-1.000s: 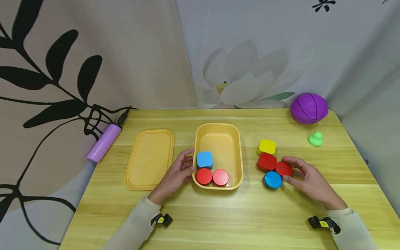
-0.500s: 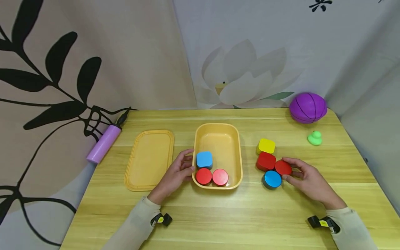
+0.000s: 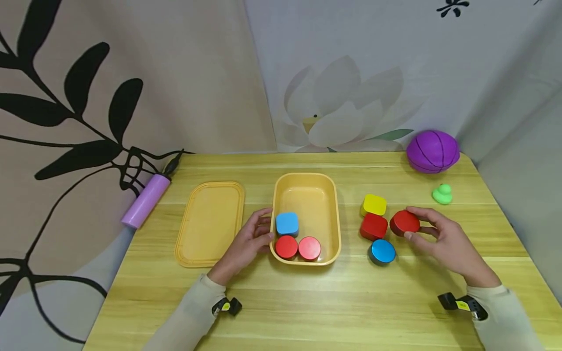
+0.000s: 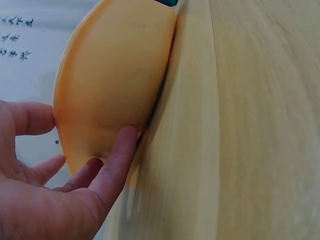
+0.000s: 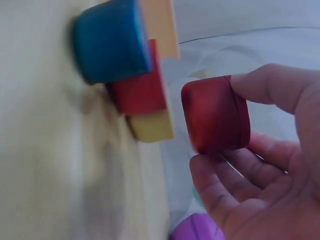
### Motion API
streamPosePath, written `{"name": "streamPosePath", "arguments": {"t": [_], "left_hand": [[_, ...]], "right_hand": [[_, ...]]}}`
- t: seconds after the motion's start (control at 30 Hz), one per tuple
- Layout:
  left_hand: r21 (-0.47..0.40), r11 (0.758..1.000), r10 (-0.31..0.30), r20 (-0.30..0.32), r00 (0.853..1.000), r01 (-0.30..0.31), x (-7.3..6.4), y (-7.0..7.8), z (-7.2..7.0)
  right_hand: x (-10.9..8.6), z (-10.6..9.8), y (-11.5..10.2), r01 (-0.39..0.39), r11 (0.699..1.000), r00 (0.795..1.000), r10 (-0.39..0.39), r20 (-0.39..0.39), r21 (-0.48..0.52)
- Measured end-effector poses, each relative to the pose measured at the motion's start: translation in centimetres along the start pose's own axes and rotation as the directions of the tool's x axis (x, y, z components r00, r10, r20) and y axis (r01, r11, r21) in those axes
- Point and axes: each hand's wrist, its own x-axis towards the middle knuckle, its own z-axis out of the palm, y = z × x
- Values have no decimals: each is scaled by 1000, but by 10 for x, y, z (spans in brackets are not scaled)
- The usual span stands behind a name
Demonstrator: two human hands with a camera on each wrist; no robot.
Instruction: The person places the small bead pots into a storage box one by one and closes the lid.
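My right hand (image 3: 448,241) pinches a red round block (image 3: 405,223) between thumb and fingers. In the right wrist view this round block (image 5: 215,115) is above the table. Left of it are a yellow square block (image 3: 374,204), a red square block (image 3: 373,226) and a blue round block (image 3: 382,252). My left hand (image 3: 246,243) rests with relaxed fingers against the outer left wall of a yellow-orange box (image 3: 338,214); the left wrist view shows its fingertips on that wall (image 4: 120,60). Inside the box are a blue square block (image 3: 287,224) and two red round blocks (image 3: 287,247).
A flat yellow-orange lid (image 3: 210,224) lies left of the box. A purple cylinder (image 3: 147,200) is at the table's left edge. At the back right are a purple ball (image 3: 432,151) and a small green toy (image 3: 442,194). A patterned curtain hangs behind.
My right hand has lifted the red round block away from the blue and red blocks, up and slightly to the right. The left hand and the box have stayed in place.
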Motion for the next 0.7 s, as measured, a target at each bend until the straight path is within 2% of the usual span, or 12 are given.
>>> {"name": "streamPosePath", "arguments": {"t": [0.37, 0.7], "left_hand": [[14, 1000, 1, -19, 1000, -1, 3, 1, 0], [48, 999, -4, -27, 1000, 5, 4, -2, 0]], "right_hand": [[35, 2, -42, 96, 995, 995, -97, 11, 36], [73, 28, -71, 125, 987, 988, -134, 82, 105]]}}
